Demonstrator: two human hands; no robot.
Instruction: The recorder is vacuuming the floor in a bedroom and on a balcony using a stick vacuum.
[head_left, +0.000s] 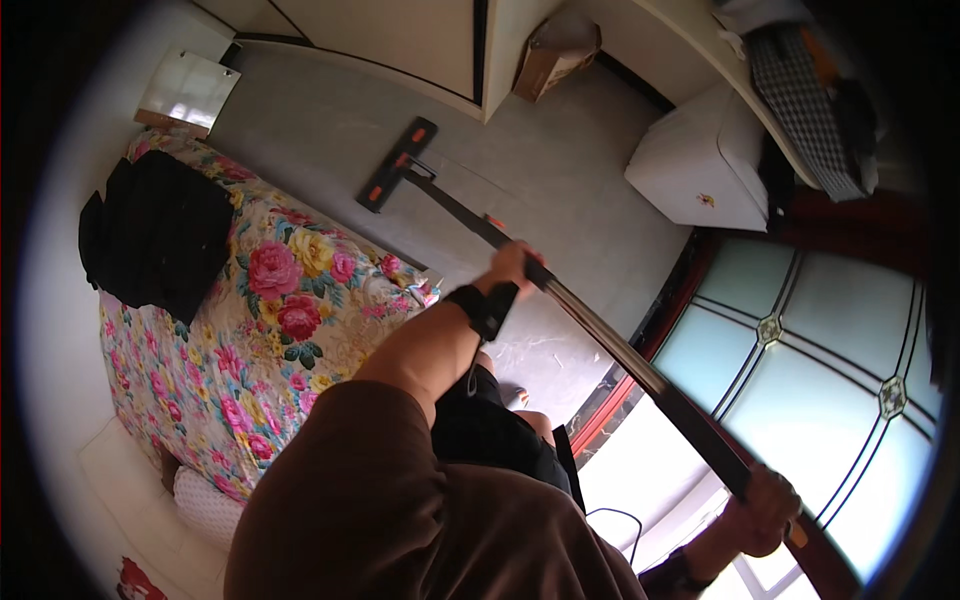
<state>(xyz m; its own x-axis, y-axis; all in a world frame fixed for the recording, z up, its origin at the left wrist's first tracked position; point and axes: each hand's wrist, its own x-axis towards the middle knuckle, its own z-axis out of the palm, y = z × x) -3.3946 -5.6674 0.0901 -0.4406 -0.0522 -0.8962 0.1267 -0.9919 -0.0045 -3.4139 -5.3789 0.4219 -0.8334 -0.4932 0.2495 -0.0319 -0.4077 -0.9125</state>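
Note:
A long-handled flat mop (615, 337) slants across the view, its dark rectangular head (397, 164) down on the grey floor (315, 105) between the bed and the cabinets. My left hand (517, 264) grips the lower part of the handle, with a black band around that wrist. Near the handle's upper end, at the lower right, my right hand (765, 510) is closed around it, beside the glazed door.
Left of me is a bed with a floral cover (300, 300) and a black garment (157, 232). A cardboard box (551, 67) and a white bin-like container (701, 165) stand by the cabinets. A frosted-glass door (795, 360) is at the right.

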